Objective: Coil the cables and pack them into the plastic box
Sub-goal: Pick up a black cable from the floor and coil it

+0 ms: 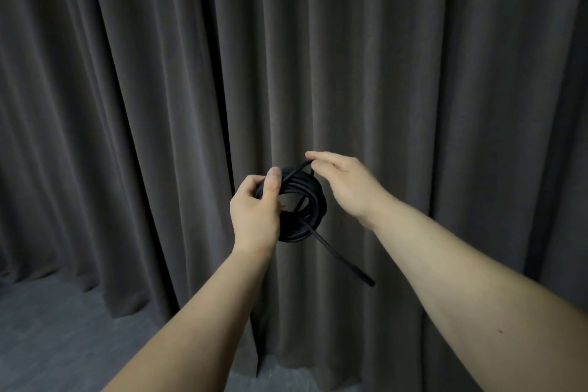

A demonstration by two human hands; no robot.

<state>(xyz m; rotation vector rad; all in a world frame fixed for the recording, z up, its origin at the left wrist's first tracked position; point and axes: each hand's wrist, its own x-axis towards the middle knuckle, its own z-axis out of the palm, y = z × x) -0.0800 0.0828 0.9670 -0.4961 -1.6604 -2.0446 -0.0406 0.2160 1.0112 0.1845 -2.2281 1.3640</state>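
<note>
A black cable (310, 200) is wound into a small round coil held up in front of me at mid-frame. My left hand (256, 213) grips the coil's left side, thumb across the top strands. My right hand (345, 184) pinches a strand of the same cable at the coil's upper right, between thumb and forefinger. One loose end hangs down to the right and stops in mid-air below the coil. No plastic box shows in the head view.
A dark brown pleated curtain (413, 73) fills the whole background, close behind my hands. Grey carpeted floor (47, 344) shows at the lower left, where the curtain's hem meets it.
</note>
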